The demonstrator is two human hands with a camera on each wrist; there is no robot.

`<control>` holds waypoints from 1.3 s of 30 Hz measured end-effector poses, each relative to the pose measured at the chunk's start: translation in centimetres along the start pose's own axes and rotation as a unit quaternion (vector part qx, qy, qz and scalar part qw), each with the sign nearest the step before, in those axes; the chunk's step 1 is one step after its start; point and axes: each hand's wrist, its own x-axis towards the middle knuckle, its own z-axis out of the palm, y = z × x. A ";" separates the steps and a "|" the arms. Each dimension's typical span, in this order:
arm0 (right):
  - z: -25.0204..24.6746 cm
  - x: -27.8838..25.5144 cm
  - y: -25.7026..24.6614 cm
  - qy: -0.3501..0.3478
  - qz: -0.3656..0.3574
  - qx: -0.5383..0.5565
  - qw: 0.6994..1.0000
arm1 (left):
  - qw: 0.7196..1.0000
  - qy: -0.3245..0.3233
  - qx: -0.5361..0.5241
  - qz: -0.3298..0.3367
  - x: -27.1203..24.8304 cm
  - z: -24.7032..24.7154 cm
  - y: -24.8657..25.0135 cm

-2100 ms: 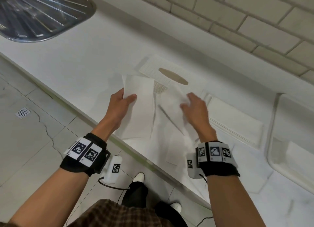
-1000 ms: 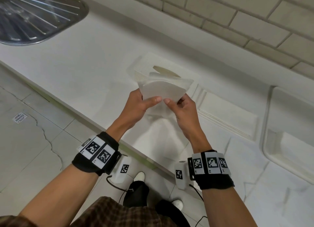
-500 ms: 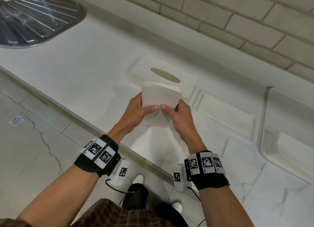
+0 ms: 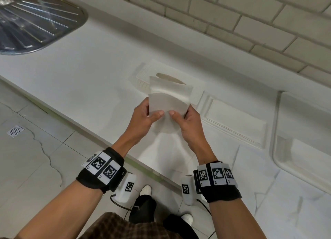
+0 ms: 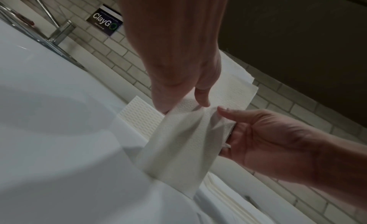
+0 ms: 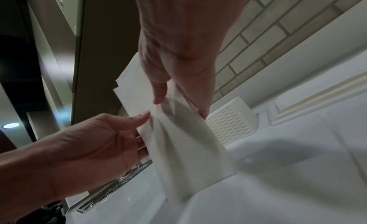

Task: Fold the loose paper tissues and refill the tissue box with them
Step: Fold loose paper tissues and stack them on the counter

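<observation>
Above the table's front edge, mid-span: one folded tissue stack (image 4: 168,102) held upright in the air, several layers fanned at its top, lower end hanging down toward the table (image 4: 100,81). Left hand (image 4: 143,118) pinches its left side, thumb on the near face, fingers behind. Right hand (image 4: 188,120) pinches the right side the same way; the two thumbs are almost touching at the middle of the sheet. In the wrist views the left hand (image 5: 178,67) and right hand (image 6: 178,62) each show the thumb pressed on the embossed paper, with the other hand opposite.

One tissue box (image 4: 180,77) sits on the table just behind the stack, oval slot on top, partly hidden by the paper. One flat pile of tissues (image 4: 234,124) lies to its right, toward the back wall. One white tray (image 4: 279,131) at the right end. One steel drainboard (image 4: 34,20) at the far-left corner. Brick-tile wall (image 4: 232,14) along the back edge. Nothing lies between the stack and the box slot.
</observation>
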 end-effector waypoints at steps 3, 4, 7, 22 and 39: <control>0.0 0.0 0.3 0.005 0.007 0.000 1.000 | 1.000 0.002 -0.001 -0.002 0.1 0.3 -0.2; 0.0 0.0 0.3 0.007 0.008 0.003 1.000 | 1.000 0.005 0.002 -0.001 0.1 0.4 -0.2; -0.2 -0.1 0.5 0.005 0.009 0.022 1.000 | 1.000 0.012 0.006 0.011 0.2 0.4 -0.3; -0.7 -0.4 -0.7 0.007 0.008 -0.002 1.000 | 0.993 0.018 0.109 0.031 0.4 0.4 -0.4; -7.2 0.5 -0.3 0.076 0.090 0.030 0.993 | 0.988 -0.014 -0.062 -0.138 2.0 -2.1 -0.2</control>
